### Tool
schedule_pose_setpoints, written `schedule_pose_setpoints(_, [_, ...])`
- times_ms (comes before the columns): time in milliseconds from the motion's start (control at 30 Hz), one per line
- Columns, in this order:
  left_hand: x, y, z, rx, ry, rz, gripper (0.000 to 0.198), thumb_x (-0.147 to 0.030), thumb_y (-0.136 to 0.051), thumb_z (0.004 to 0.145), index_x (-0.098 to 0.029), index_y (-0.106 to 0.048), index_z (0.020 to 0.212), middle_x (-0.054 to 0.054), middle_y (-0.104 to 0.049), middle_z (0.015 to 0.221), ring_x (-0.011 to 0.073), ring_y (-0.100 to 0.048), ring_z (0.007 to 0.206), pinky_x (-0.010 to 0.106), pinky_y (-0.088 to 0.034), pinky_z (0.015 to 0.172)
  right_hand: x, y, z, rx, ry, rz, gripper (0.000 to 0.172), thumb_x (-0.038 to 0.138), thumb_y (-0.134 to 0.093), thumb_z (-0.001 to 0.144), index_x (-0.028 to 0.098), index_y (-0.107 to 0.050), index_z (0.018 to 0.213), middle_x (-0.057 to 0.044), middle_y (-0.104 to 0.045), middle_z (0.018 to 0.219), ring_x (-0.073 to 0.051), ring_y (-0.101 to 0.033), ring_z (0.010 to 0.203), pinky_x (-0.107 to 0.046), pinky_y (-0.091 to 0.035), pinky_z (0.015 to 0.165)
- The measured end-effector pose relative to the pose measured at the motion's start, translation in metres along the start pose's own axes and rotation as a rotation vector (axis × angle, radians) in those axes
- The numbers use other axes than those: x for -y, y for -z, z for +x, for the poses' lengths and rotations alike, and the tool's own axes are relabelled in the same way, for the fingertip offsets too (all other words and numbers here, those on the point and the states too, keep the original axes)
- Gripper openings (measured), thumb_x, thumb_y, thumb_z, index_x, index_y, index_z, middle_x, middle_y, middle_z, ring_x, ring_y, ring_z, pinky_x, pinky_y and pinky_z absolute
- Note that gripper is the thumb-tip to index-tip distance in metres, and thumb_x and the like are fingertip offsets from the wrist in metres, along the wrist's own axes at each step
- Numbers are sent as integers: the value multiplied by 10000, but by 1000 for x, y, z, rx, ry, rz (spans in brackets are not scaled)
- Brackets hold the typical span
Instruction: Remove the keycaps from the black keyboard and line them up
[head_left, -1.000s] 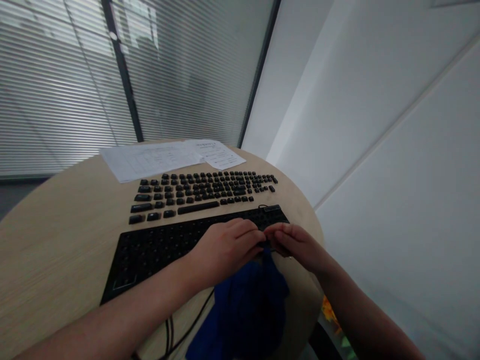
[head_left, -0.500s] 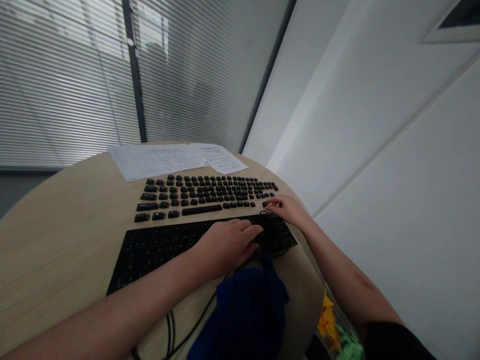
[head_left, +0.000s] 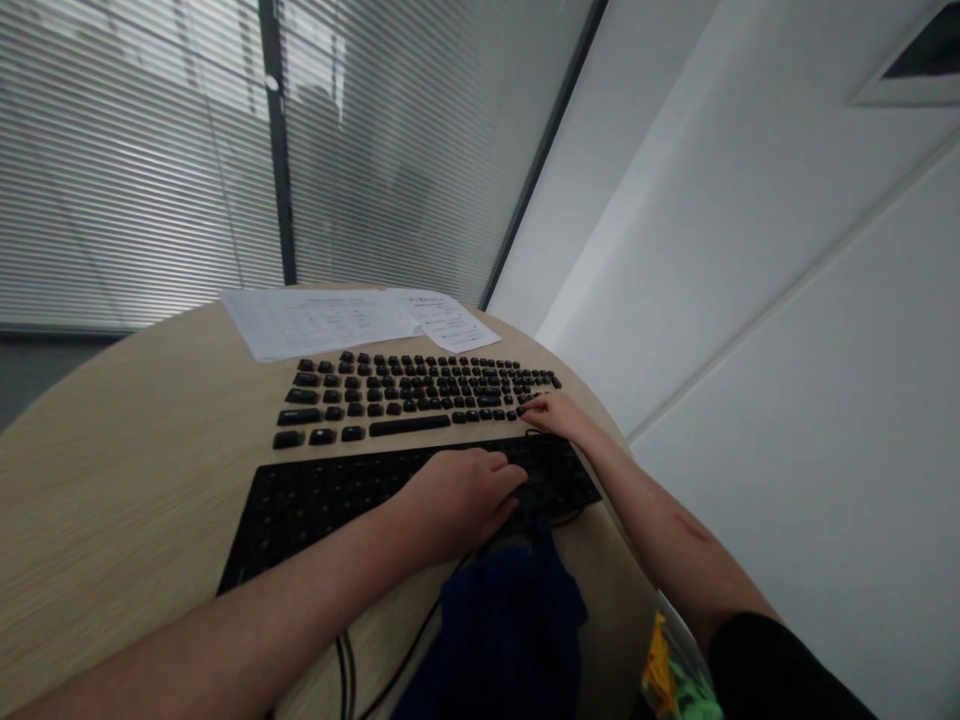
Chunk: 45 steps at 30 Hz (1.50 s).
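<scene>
A black keyboard base [head_left: 322, 500] lies on the wooden table, with its keycaps off in at least part. My left hand [head_left: 465, 500] rests over its middle right, fingers bent; what its fingertips hold, if anything, is hidden. Behind the base, loose black keycaps [head_left: 427, 385] are laid out in rows, with a long space bar [head_left: 409, 425] in the front row. My right hand [head_left: 553, 412] is at the right end of these rows, its fingers closed together on a small black keycap [head_left: 523, 411].
White printed sheets [head_left: 322, 322] lie at the table's far edge. A dark blue cloth [head_left: 510, 630] is at the near edge, beside a black cable [head_left: 405, 660]. A clear bag with yellow and green pieces [head_left: 660, 665] is at lower right. A wall stands on the right.
My right hand has moved slightly left, to the end of the front keycap row. My left hand stays over the keyboard base. The whole view has shifted a little.
</scene>
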<state>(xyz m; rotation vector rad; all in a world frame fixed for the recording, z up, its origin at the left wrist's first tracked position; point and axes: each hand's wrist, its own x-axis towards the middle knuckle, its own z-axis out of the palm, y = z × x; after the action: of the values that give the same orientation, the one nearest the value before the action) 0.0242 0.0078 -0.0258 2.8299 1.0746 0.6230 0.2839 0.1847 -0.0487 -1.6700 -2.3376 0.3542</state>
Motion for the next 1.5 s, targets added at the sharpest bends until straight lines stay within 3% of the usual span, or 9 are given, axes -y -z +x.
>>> schedule_pose_setpoints(100, [-1, 1, 1, 0, -7, -2, 199, -260, -615, 967, -212, -704, 1138, 45, -740, 966, 257, -725, 881, 359, -543, 703, 2, 10, -7, -66, -14, 17, 280, 320, -785, 825, 183, -847, 1061, -54, -791, 803, -232, -699, 774, -309, -506, 754])
schedule_pose_setpoints(167, [-1, 3, 1, 7, -6, 0, 196, -260, -617, 966, -211, -711, 1131, 46, -739, 964, 252, -719, 873, 353, -536, 696, 3, 21, -18, -147, -24, 37, 293, 379, -687, 914, 192, -833, 1087, -89, -803, 937, -259, -707, 901, -339, -516, 843])
schedule_pose_setpoints(267, [0, 4, 2, 15, -2, 23, 152, -253, -627, 961, -204, -737, 1053, 50, -734, 946, 245, -702, 865, 347, -524, 697, 3, 38, -48, -313, -47, 176, 549, 512, -355, 1062, 184, -782, 1167, -120, -772, 1064, -255, -697, 970, -372, -536, 882])
schedule_pose_setpoints(333, [3, 2, 3, 8, -10, 41, 125, -249, -644, 949, -197, -752, 986, 58, -730, 933, 248, -687, 871, 354, -523, 719, 4, 45, -76, -448, -34, 491, 654, 635, -298, 1047, 190, -775, 1095, -100, -747, 970, -236, -692, 888, -370, -562, 836])
schedule_pose_setpoints(400, [5, -1, 4, -3, -26, 45, 107, -248, -672, 928, -189, -761, 941, 69, -725, 931, 254, -673, 878, 372, -530, 756, 7, 45, -106, -479, -26, 708, 666, 738, -355, 997, 211, -763, 977, -43, -666, 750, -211, -656, 741, -347, -570, 743])
schedule_pose_setpoints(500, [9, -8, 4, -1, -33, 40, 87, -247, -718, 896, -184, -770, 925, 86, -725, 966, 268, -664, 920, 408, -541, 830, 17, 35, -144, -406, -109, 760, 625, 762, -420, 971, 222, -706, 843, 47, -428, 476, -171, -506, 478, -304, -479, 533])
schedule_pose_setpoints(600, [9, -13, 3, 33, -26, 51, 119, -257, -744, 885, -190, -773, 979, 99, -728, 1059, 292, -662, 1019, 441, -540, 907, 25, 21, -162, -355, -168, 707, 609, 765, -468, 951, 228, -597, 695, 20, -493, 516, -158, -518, 480, -279, -406, 472])
schedule_pose_setpoints(967, [11, -22, -1, 57, -5, 20, 186, -250, -767, 868, -202, -770, 1047, 108, -725, 1171, 312, -665, 1131, 464, -548, 963, 37, 10, -152, -180, -140, 684, 527, 670, -495, 972, 249, -507, 656, 7, -542, 585, -173, -545, 548, -282, -452, 506])
schedule_pose_setpoints(1500, [9, -22, 0, 96, -2, 36, 211, -259, -748, 900, -194, -767, 1100, 126, -721, 1215, 337, -654, 1165, 499, -555, 978, 48, 12, -158, -197, -124, 555, 475, 581, -466, 1005, 251, -491, 664, 12, -519, 569, -172, -529, 553, -283, -418, 518])
